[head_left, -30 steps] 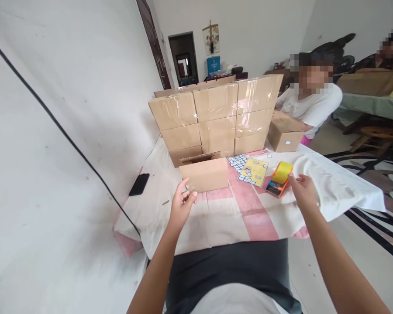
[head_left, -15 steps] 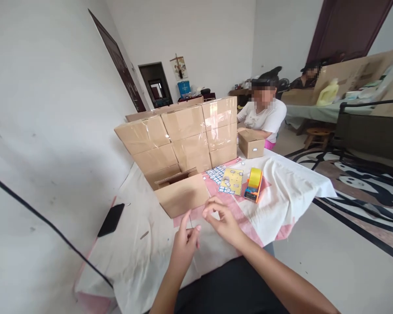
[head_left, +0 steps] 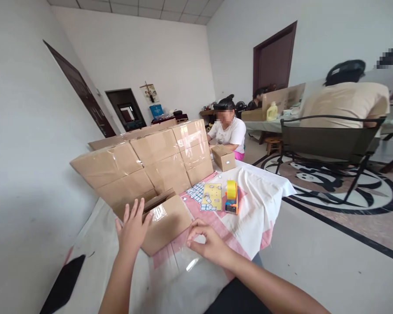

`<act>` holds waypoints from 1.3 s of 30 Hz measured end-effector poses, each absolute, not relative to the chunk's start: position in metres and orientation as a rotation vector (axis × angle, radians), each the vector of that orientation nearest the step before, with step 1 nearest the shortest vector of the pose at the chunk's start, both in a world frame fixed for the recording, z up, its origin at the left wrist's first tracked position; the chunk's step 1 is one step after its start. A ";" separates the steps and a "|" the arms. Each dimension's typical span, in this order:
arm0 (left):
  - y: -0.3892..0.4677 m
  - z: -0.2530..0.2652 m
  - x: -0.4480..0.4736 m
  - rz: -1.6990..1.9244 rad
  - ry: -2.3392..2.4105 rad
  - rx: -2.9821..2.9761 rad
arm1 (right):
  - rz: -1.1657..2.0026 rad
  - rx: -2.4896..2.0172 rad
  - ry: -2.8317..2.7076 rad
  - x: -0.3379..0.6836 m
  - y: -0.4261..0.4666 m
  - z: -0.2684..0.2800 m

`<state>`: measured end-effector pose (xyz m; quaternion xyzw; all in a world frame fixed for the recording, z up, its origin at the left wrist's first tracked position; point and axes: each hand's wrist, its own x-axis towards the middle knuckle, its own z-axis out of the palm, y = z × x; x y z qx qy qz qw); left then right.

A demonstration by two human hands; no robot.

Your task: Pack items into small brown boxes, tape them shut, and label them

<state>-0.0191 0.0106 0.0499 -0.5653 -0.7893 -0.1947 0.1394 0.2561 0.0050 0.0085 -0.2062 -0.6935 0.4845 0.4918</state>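
My left hand (head_left: 132, 224) is spread with its fingers apart at the left end of a small cardboard box (head_left: 170, 224), the fingertips over its top edge. A shiny patch of clear tape (head_left: 159, 212) shows on that box near the fingers. My right hand (head_left: 208, 242) is closed in a pinch off the box's right front corner. Beneath its fingertips glints a clear strip of tape (head_left: 193, 263), which the pinch appears to hold. A tape dispenser (head_left: 232, 198) with a yellow roll lies farther right, beside a yellow sticker sheet (head_left: 212, 196).
Behind the small box rises a wall of taped cardboard boxes (head_left: 160, 161). A single box (head_left: 223, 158) stands at the far end, near a seated person (head_left: 231, 131). A black flat object (head_left: 63, 285) lies at the left edge. Another person sits in a chair (head_left: 330, 141) at right.
My left hand has moved left to the small box and spread its fingers. My right hand stays pinched. Shiny tape now shows on the box, and the view has swung right.
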 end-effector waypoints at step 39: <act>-0.077 -0.015 0.024 -0.437 -1.932 -1.946 | 1.196 -0.516 -1.696 0.269 0.005 0.048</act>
